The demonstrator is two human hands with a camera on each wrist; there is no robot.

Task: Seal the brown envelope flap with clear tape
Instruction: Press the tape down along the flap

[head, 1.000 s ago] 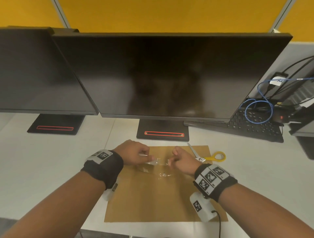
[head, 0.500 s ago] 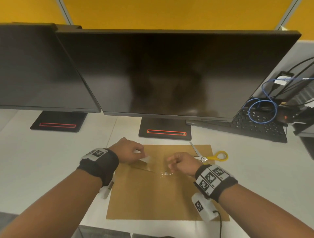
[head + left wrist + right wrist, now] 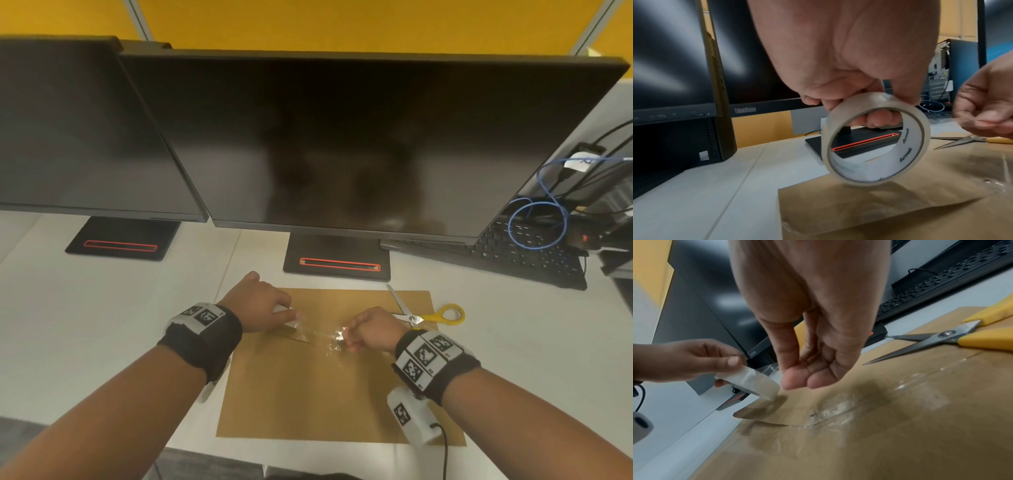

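Note:
A brown envelope lies flat on the white desk, with its flap's left corner lifted a little. Crinkled clear tape lies along the middle of the flap seam. My left hand grips a roll of clear tape just above the envelope's upper left part. My right hand pinches the tape's free end between thumb and fingers. A short clear tape strip stretches between the roll and my right hand, above the flap.
Yellow-handled scissors lie shut on the envelope's upper right corner. Two dark monitors on stands rise right behind the envelope. A black keyboard and cables sit at the back right. The desk edge runs just below the envelope.
My hands have drawn apart: the left hand took the roll leftward, and a longer strip of tape now runs between roll and right hand.

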